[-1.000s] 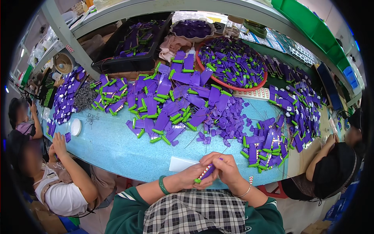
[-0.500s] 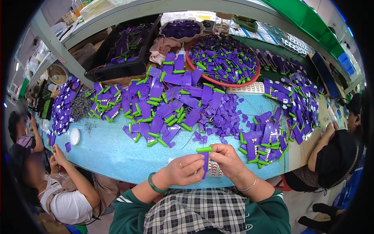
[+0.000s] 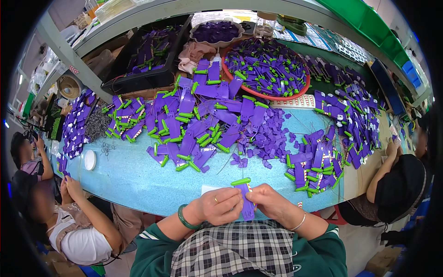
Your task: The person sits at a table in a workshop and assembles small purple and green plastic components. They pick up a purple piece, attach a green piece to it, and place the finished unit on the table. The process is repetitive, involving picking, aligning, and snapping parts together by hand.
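Note:
Between my hands, near the table's front edge, is a flat purple plastic piece (image 3: 248, 212) with a bright green rounded end (image 3: 241, 181) pointing away from me. A red-and-white striped strip runs along its right side. My left hand (image 3: 216, 205) pinches the piece's left edge, its fingers curled. On the other side, my right hand (image 3: 273, 202) grips the right edge, thumb lying over the striped strip. Several similar purple-and-green pieces (image 3: 318, 161) lie heaped to the right. Ahead of my hands spreads a pile of small purple parts (image 3: 265, 138).
A red-rimmed basket (image 3: 308, 85) of purple-and-green parts stands at the back, beside a black tray (image 3: 138, 82) and a scalloped bowl (image 3: 216, 45). A white round lid (image 3: 90, 160) lies left. Co-workers sit left (image 3: 85, 226) and right (image 3: 401, 184). A shelf beam (image 3: 221, 17) crosses overhead.
The purple piece has come slightly lower and shows more of its face. My right hand's fingers have moved down from the green end to the striped side.

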Action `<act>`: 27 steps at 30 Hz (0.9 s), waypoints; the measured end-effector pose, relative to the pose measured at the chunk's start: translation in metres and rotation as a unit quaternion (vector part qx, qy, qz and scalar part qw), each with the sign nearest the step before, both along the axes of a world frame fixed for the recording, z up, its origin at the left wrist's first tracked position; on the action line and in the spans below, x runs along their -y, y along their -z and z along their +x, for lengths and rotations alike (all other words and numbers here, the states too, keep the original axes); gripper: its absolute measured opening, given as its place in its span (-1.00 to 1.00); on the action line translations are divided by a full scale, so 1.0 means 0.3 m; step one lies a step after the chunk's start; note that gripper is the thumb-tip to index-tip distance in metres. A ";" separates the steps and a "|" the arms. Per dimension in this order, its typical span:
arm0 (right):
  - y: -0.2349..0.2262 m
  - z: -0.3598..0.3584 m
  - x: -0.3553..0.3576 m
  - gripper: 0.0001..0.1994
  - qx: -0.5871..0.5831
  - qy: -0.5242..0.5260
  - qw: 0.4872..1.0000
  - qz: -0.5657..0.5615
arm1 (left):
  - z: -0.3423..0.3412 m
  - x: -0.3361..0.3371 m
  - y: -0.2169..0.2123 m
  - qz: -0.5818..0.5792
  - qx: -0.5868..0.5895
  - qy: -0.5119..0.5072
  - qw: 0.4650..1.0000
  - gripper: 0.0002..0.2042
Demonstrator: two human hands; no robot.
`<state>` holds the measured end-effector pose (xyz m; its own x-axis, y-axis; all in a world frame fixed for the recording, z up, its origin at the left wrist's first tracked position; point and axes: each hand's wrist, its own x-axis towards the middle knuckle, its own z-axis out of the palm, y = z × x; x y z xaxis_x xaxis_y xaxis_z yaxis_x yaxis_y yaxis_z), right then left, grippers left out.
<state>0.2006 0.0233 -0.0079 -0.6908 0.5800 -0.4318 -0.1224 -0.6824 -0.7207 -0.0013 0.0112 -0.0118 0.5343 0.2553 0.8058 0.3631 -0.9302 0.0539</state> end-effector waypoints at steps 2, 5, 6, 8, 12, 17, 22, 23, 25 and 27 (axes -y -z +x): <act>0.042 0.047 0.029 -0.71 -0.007 -0.045 0.999 0.020 | 0.003 0.002 0.003 -0.016 0.002 0.003 1.000 -0.81; 0.055 0.103 0.025 -0.77 -0.061 -0.074 0.992 0.080 | 0.008 -0.001 0.022 -0.071 0.025 -0.009 0.997 -0.82; 0.054 0.110 0.020 -0.80 -0.087 -0.077 0.988 0.104 | 0.011 -0.005 0.027 -0.108 0.047 -0.018 0.993 -0.83; 0.045 0.095 0.011 -0.90 0.078 0.083 0.929 0.351 | 0.027 -0.008 0.040 -0.221 0.111 -0.024 0.969 -0.85; 0.058 0.065 -0.006 -0.90 0.173 0.144 0.802 0.554 | 0.086 -0.026 0.023 -0.428 0.164 -0.010 0.889 -0.93; 0.108 0.107 -0.035 -0.87 0.050 0.281 0.928 0.239 | 0.045 -0.213 0.044 -0.329 -0.024 -0.092 0.940 -0.93; 0.143 0.126 -0.022 -0.87 -0.002 0.260 0.943 0.206 | 0.026 -0.322 0.083 -0.214 -0.213 -0.184 0.935 -0.86; 0.147 0.128 -0.016 -0.86 -0.002 0.246 0.945 0.217 | 0.022 -0.322 0.080 -0.206 -0.221 -0.192 0.934 -0.85; 0.153 0.135 -0.010 -0.84 -0.001 0.224 0.945 0.239 | 0.001 -0.312 0.092 -0.208 -0.210 -0.210 0.932 -0.84; 0.156 0.151 -0.015 -0.84 0.002 0.228 0.948 0.224 | -0.029 -0.301 0.114 -0.225 -0.169 -0.231 0.931 -0.84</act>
<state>0.2458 0.0278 -0.0548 -0.3239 0.9433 -0.0728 -0.3275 -0.1840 -0.9268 -0.0101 0.1015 -0.0459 0.4879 0.7922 0.3666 0.7860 -0.5814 0.2103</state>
